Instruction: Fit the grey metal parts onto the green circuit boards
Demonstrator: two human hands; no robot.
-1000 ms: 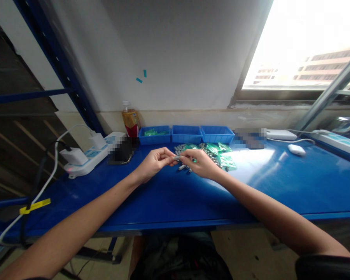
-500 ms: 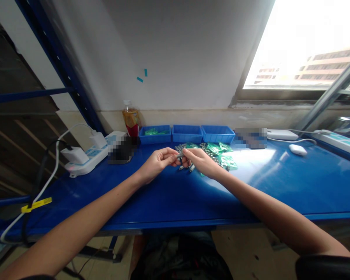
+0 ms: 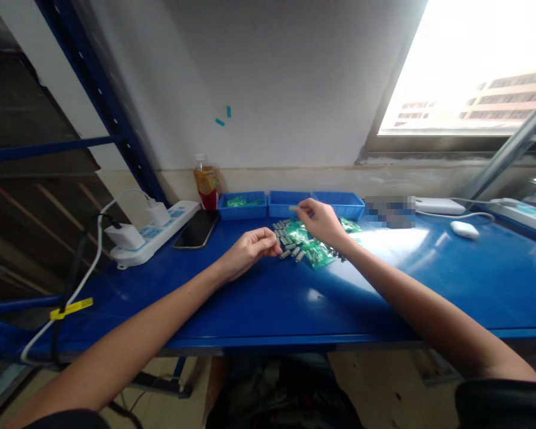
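Note:
My right hand is raised at the front edge of the middle blue bin. Thumb and fingers pinch a small pale piece, whose kind is too small to make out. Lower and to the left, my left hand is closed with its fingertips together; whatever may be between them is hidden. Just right of it lie several small grey metal cylinders. Green plastic packets lie among and beside them, partly under my right hand.
A left blue bin holds green packets; a right blue bin adjoins the middle one. A bottle, a phone and a power strip stand left. A white case and another power strip lie right.
My hands were together over the cylinders, both on a small grey piece. They have parted: my right hand has moved up toward the middle bin, while my left stays low.

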